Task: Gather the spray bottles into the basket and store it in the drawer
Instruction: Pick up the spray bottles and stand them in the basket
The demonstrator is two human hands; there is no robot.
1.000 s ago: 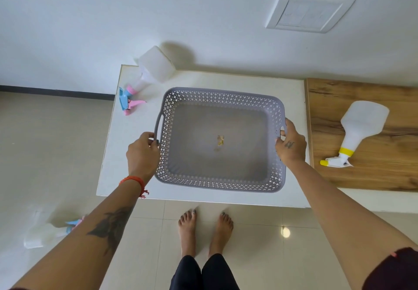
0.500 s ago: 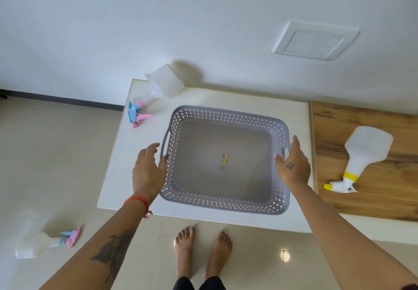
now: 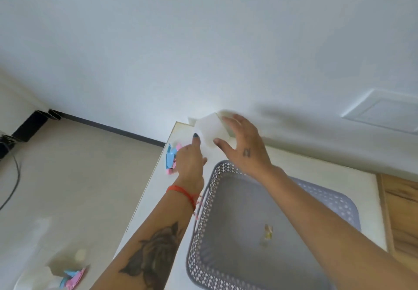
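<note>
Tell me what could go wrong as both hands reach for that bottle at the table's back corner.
The bottle lies at the table corner, so a nudge from either open hand, left hand or right hand, could tip it off. A second bottle lies on the floor by the feet, easy to step on.

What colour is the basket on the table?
Grey, with a perforated lattice wall; the basket shows in the head view, the only one.

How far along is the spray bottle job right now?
Nothing is stored yet: the basket sits on the white table with no bottles inside. In hand: both the left hand and right hand are reaching around the table bottle. Left: the floor bottle, then the drawer.
</note>
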